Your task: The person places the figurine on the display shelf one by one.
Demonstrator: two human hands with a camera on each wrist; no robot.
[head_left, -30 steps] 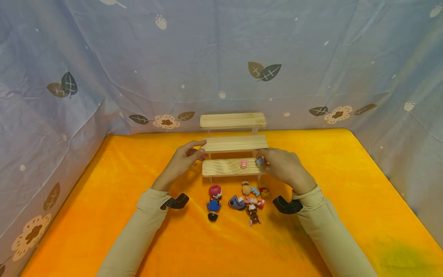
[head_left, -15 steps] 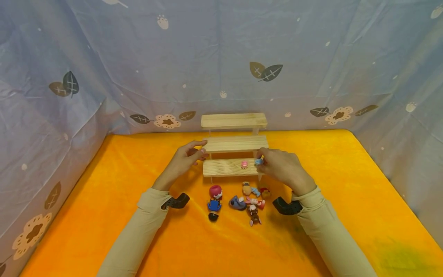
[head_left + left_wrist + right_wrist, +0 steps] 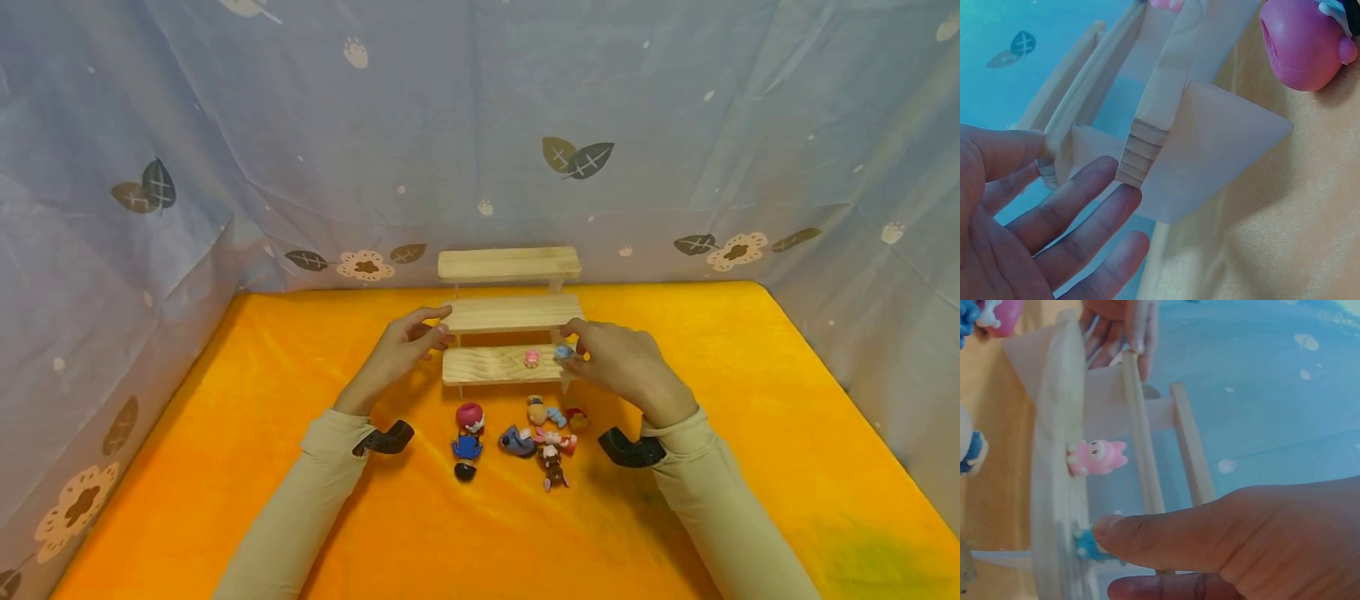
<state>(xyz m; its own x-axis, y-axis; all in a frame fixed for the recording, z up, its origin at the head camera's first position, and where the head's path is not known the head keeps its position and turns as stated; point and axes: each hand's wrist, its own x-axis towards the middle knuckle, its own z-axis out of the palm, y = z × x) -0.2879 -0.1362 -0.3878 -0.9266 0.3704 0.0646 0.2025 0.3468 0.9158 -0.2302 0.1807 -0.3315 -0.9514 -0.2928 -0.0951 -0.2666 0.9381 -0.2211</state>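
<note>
A stepped wooden shelf (image 3: 510, 313) with three boards stands at the middle back. My left hand (image 3: 399, 350) holds the left end of its middle board between thumb and index finger; the other fingers spread beside the lowest board's end. On the lowest board (image 3: 480, 365) stands a small pink figurine (image 3: 1096, 457). To its right, a small blue figurine (image 3: 1087, 545) is at the board too, partly covered by my right thumb. My right hand (image 3: 622, 362) is around that blue figurine, its thumb and index finger parted.
Several toy figures lie in front of the shelf on the orange cloth (image 3: 337, 533): a red-hatted one (image 3: 470, 417), a blue one (image 3: 467, 448), a grey-blue donkey (image 3: 517, 442) and a brown one (image 3: 552, 467). A patterned curtain (image 3: 480, 150) hangs behind.
My right thumb and index finger have parted slightly around the blue figurine. The left hand keeps its place on the shelf, and the whole view has shifted a little.
</note>
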